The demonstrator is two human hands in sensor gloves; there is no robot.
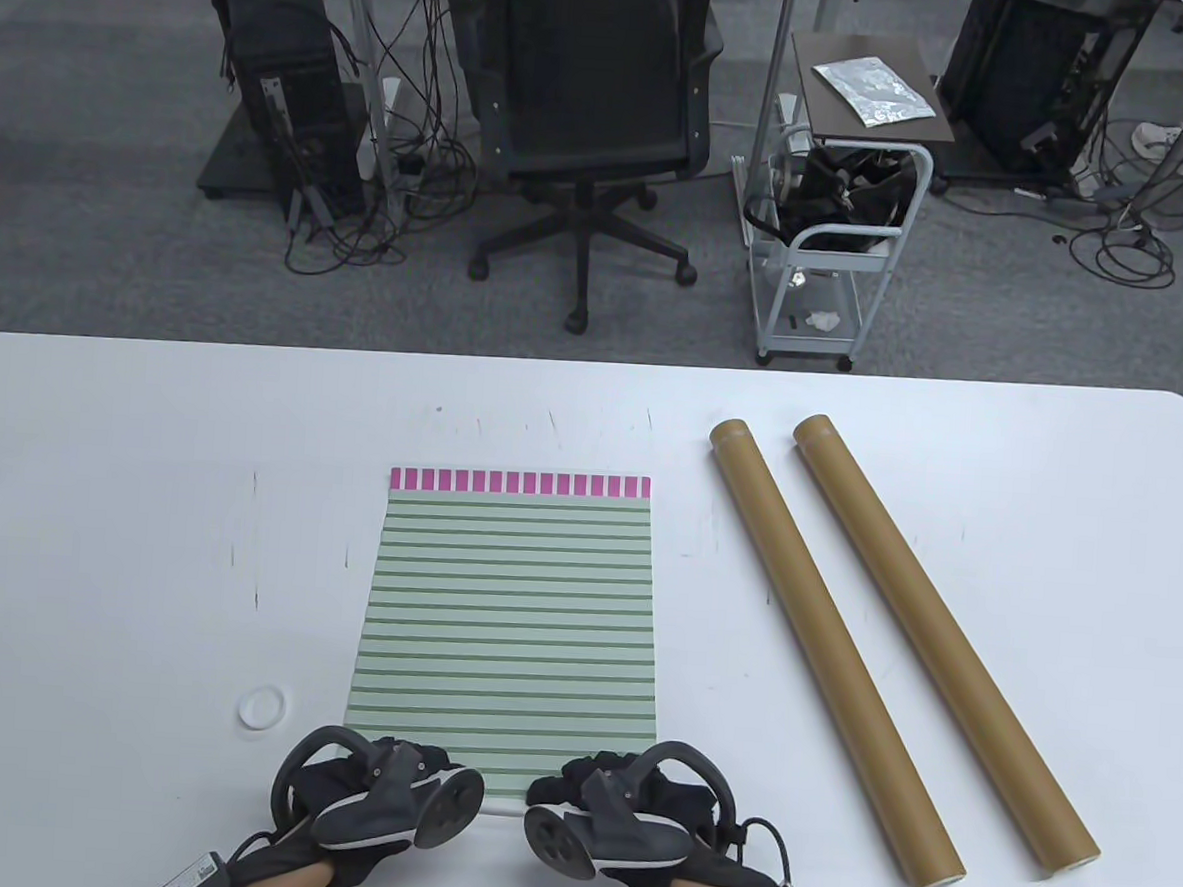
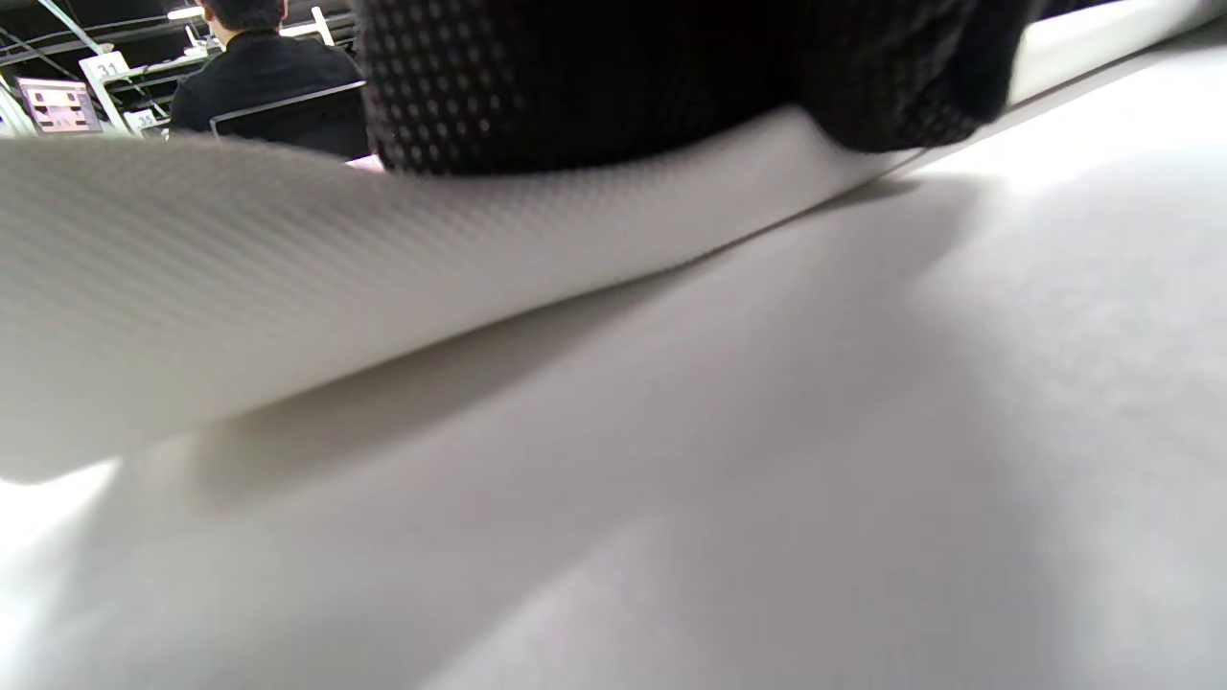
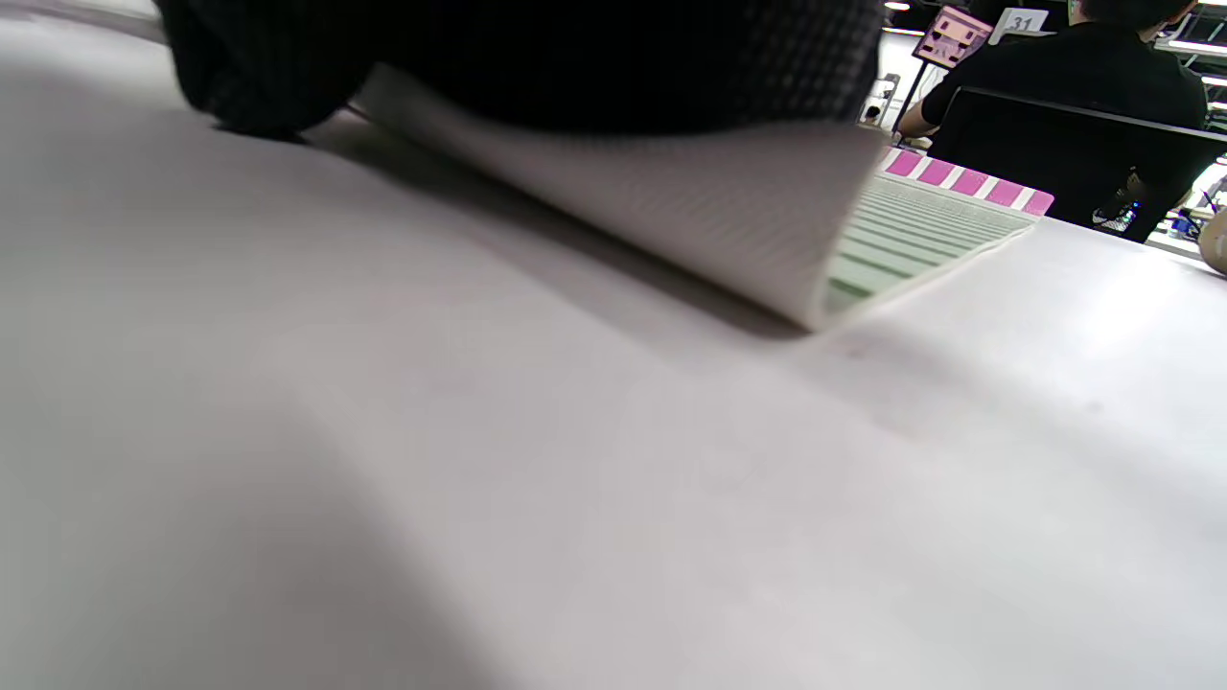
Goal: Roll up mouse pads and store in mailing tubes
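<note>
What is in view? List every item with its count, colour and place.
Striped rubber mouse pad: one, green with pink end band, table centre, near edge lifted.
Brown cardboard mailing tubes: two, side by side, right of pad.
White round cap: one, left of pad.
White table: one.
Black office chair: one, beyond table.
White wheeled cart: one, right of chair.
Left hand: black glove, holds the pad's near edge.
Right hand: black glove, same.

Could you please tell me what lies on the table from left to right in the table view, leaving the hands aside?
White cap → striped mouse pad → left mailing tube → right mailing tube.
</note>
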